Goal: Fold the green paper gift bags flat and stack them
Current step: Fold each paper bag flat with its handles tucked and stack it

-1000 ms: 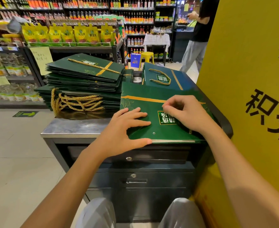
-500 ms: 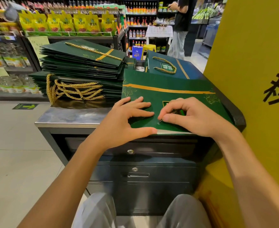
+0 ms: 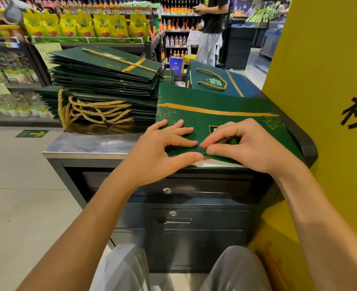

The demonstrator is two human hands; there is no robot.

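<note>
Though flat, one bag (image 3: 215, 101) under two hands (image 3: 162, 152) (image 3: 247, 148)

The paper bag (image 3: 204, 120) looked smooth and matt, its gold stripe faintly shiny. The stacked bags (image 3: 102, 80) carried twisted cord handles (image 3: 97, 110) with a silky sheen. The counter top (image 3: 85, 143) was brushed, reflective metal over a dark painted cabinet (image 3: 194, 238). The floor tiles (image 3: 15, 185) were glossy.
</note>
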